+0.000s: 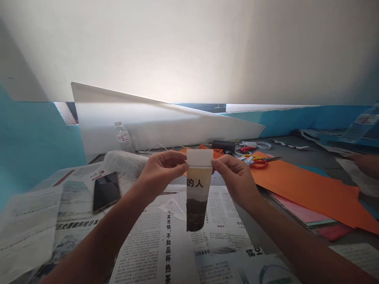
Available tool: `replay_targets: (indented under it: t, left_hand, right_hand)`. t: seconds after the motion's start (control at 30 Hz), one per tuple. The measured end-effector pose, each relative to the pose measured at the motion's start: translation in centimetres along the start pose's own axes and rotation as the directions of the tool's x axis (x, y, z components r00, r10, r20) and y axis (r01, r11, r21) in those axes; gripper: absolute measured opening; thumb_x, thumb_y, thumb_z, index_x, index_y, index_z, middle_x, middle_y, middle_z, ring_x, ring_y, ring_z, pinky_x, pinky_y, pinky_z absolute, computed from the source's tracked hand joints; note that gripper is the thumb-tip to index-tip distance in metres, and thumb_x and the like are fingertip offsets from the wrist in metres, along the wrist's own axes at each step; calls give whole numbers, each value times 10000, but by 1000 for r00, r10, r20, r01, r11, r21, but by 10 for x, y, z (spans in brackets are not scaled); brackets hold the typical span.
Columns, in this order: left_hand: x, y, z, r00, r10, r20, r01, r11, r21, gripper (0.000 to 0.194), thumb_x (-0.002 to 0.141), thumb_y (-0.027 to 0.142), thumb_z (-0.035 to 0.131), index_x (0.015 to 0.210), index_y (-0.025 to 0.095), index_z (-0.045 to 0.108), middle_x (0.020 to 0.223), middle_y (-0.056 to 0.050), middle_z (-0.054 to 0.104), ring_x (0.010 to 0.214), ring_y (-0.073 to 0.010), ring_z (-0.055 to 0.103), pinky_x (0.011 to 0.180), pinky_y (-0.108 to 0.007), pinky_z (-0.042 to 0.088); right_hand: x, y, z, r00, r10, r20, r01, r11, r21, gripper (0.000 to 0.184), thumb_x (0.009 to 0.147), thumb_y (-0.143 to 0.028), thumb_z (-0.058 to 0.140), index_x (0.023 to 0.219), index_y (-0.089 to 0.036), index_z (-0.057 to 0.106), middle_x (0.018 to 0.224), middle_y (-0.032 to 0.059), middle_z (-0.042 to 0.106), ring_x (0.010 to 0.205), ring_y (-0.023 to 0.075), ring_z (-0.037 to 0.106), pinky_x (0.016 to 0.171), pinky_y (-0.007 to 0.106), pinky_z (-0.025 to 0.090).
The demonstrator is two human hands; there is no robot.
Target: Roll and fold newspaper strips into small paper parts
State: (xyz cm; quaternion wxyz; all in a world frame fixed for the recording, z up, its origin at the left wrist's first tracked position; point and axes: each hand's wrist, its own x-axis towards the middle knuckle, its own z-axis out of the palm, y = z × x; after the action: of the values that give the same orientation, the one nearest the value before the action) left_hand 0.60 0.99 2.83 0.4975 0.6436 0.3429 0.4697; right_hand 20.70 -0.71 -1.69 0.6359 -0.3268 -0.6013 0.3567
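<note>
Between my two hands hangs a narrow strip of printed paper (pixel 197 197), upright over the table. Its top band is plain white, and below are two dark characters and a dark landscape picture. My left hand (pixel 161 169) pinches its upper left edge between thumb and fingers. At the upper right edge, my right hand (pixel 237 175) pinches it the same way. Spread newspaper (pixel 154 252) lies beneath the strip. A clear triangular ruler (pixel 173 208) rests on the newspaper, partly hidden behind the strip.
A phone (pixel 106 191) lies on newspaper at left, with a water bottle (pixel 123 137) behind it. Orange paper sheets (pixel 304 191) cover the right side, with scissors (pixel 260 161) at their far edge. Another person's hand (pixel 367 163) shows at far right. White boards (pixel 162 126) stand behind.
</note>
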Motion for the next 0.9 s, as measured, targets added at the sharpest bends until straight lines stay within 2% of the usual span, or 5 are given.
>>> replay_targets:
  t: [0.17, 0.37, 0.5, 0.7, 0.9]
  left_hand:
    - [2, -3, 0, 1000, -5, 13, 6, 999, -35, 164, 697, 255, 812, 832, 197, 739, 831, -9, 721, 751, -126, 643, 683, -229, 506]
    - [4, -12, -2, 995, -30, 94, 47, 982, -182, 201, 665, 277, 846, 829, 215, 747, 841, 1, 709, 729, -115, 624, 689, -239, 522]
    - [7, -19, -2, 990, -77, 117, 106, 959, -262, 282, 632, 279, 868, 882, 231, 747, 848, -1, 710, 743, -126, 629, 729, -272, 529]
    - [9, -22, 0, 971, -92, 220, 163, 929, -331, 301, 622, 259, 872, 887, 204, 739, 848, -19, 726, 751, -130, 640, 725, -258, 519]
    - [7, -22, 0, 971, -101, 218, 171, 928, -332, 293, 622, 244, 868, 876, 186, 736, 850, -21, 716, 751, -133, 639, 729, -265, 516]
  right_hand:
    - [-3, 2, 5, 984, 90, 153, -97, 994, 41, 235, 805, -433, 714, 943, -243, 737, 877, 39, 727, 860, 206, 653, 750, 347, 522]
    - [-4, 4, 8, 986, 135, 97, -143, 987, 79, 172, 783, -391, 745, 848, -234, 764, 805, 21, 743, 695, 160, 644, 639, 291, 502]
    - [-4, 5, 6, 986, 126, 107, -141, 980, 141, 152, 797, -383, 739, 862, -247, 764, 806, 14, 751, 722, 155, 656, 656, 276, 507]
    - [-4, 4, 6, 982, 132, 131, -156, 970, 186, 183, 779, -371, 759, 911, -246, 769, 821, 28, 754, 735, 164, 666, 656, 285, 525]
    - [-5, 2, 8, 985, 125, 121, -145, 973, 178, 145, 782, -360, 752, 850, -232, 761, 817, 28, 751, 728, 163, 667, 655, 288, 531]
